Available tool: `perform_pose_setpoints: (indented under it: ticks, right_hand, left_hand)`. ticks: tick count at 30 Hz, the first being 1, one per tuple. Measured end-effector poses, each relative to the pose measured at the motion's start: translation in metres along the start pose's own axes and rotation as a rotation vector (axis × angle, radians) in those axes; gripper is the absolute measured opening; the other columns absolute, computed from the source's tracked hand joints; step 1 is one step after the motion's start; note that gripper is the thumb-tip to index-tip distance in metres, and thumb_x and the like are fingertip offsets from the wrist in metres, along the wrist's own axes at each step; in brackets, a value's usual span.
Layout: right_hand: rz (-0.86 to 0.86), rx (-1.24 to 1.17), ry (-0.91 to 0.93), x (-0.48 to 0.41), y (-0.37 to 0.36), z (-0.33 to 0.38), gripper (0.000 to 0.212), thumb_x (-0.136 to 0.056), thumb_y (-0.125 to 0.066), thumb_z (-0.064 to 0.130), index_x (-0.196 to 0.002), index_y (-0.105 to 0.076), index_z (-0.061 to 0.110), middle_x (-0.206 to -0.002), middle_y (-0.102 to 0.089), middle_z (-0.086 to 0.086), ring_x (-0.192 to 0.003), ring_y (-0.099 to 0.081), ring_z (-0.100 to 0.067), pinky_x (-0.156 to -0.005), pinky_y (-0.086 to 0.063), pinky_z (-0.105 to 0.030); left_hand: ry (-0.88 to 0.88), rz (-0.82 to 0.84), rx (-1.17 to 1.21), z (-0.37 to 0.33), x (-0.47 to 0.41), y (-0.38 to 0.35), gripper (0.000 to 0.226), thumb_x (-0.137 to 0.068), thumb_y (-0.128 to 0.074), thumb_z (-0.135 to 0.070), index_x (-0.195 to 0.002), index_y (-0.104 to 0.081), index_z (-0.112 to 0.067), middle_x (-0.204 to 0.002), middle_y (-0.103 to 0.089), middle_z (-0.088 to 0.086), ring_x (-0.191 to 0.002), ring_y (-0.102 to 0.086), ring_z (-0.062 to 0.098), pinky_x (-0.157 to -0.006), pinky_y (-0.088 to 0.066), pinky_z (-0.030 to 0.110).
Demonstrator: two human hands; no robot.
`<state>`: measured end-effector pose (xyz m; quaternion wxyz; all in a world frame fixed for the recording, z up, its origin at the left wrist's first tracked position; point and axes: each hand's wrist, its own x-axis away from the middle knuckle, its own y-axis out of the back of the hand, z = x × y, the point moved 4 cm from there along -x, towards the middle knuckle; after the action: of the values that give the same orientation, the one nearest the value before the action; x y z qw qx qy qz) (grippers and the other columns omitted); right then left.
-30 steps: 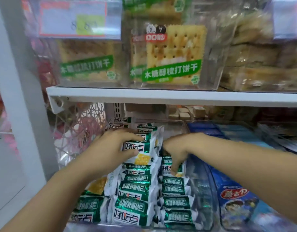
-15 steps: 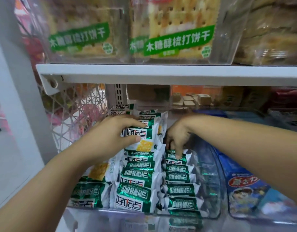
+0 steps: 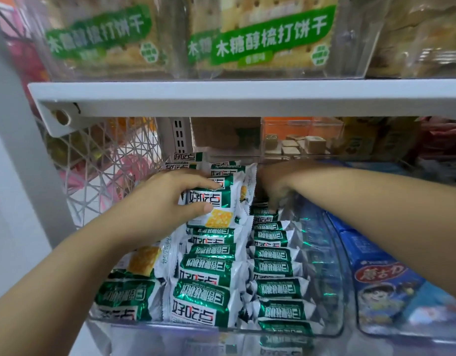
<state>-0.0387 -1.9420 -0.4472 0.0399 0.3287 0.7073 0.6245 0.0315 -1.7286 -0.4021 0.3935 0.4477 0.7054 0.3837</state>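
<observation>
A clear plastic bin (image 3: pixel 334 327) on the lower shelf holds several green-and-white snack packets in rows. My left hand (image 3: pixel 167 201) grips one upright packet (image 3: pixel 221 204) in the middle row, thumb on its front and fingers over its top. My right hand (image 3: pixel 273 187) reaches into the back of the right row, its fingertips pointing down onto the rearmost packet (image 3: pixel 264 217) there. That hand is blurred and partly in shadow, so its hold is unclear.
A white shelf edge (image 3: pixel 247 96) runs just above both hands, carrying clear bins of cracker packs (image 3: pixel 268 37). A blue-packet bin (image 3: pixel 391 291) sits to the right. A white wire mesh panel (image 3: pixel 101 170) closes the left side. Small boxes (image 3: pixel 298 146) stand behind.
The view has moved closer and lower. My right hand has pushed deeper toward the back of the right row. My left hand stays on the same packet.
</observation>
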Motion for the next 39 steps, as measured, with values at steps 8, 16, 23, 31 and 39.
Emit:
perform_pose_setpoints:
  ticks: [8, 16, 23, 31, 39]
  right_hand:
    - [0.017, 0.079, -0.012, -0.008, -0.003, -0.002, 0.049, -0.081, -0.074, 0.029, -0.118, -0.057, 0.002, -0.101, -0.058, -0.006, -0.083, -0.058, -0.023, -0.070, -0.049, -0.030]
    - [0.015, 0.121, -0.040, 0.004, 0.005, 0.001, 0.035, -0.083, -0.071, 0.025, -0.108, -0.060, 0.003, -0.098, -0.059, -0.007, -0.078, -0.058, -0.023, -0.065, -0.049, -0.031]
    - [0.016, 0.109, -0.011, 0.023, 0.014, 0.006, 0.017, -0.092, -0.055, 0.018, -0.090, -0.065, 0.004, -0.065, -0.045, 0.000, -0.063, -0.047, -0.017, -0.071, -0.044, -0.031]
    - [-0.345, -0.336, 0.001, 0.105, 0.043, -0.011, 0.024, -0.095, -0.048, 0.025, -0.092, -0.062, 0.006, -0.089, -0.058, -0.010, -0.083, -0.059, -0.022, -0.072, -0.049, -0.033]
    - [-0.770, -0.708, -0.016, 0.206, 0.021, -0.004, 0.025, -0.092, -0.051, 0.020, -0.070, -0.053, 0.009, -0.067, -0.056, -0.007, -0.066, -0.052, -0.024, -0.062, -0.040, -0.030]
  left_hand:
    - [0.005, -0.010, 0.006, 0.001, -0.001, -0.001, 0.036, -0.086, -0.058, -0.044, -0.121, -0.052, -0.051, -0.122, -0.038, -0.031, -0.111, -0.034, -0.009, -0.097, -0.027, 0.019]
    - [0.001, -0.007, -0.011, 0.000, -0.002, 0.000, 0.038, -0.087, -0.057, -0.044, -0.124, -0.052, -0.049, -0.138, -0.042, -0.024, -0.112, -0.034, -0.008, -0.098, -0.027, 0.019]
    - [0.013, 0.004, -0.019, 0.000, -0.002, 0.000, 0.040, -0.088, -0.058, -0.045, -0.127, -0.051, -0.048, -0.142, -0.043, -0.021, -0.129, -0.041, 0.004, -0.109, -0.030, 0.030]
    - [0.089, 0.011, -0.114, -0.009, 0.002, 0.000, 0.042, -0.091, -0.055, -0.045, -0.131, -0.048, -0.046, -0.147, -0.041, -0.012, -0.133, -0.040, 0.018, -0.114, -0.026, 0.053]
    - [0.108, -0.156, -0.489, -0.059, 0.034, 0.002, 0.049, -0.097, -0.048, -0.038, -0.145, -0.037, -0.031, -0.150, -0.037, -0.001, -0.138, -0.032, 0.024, -0.115, -0.007, 0.057]
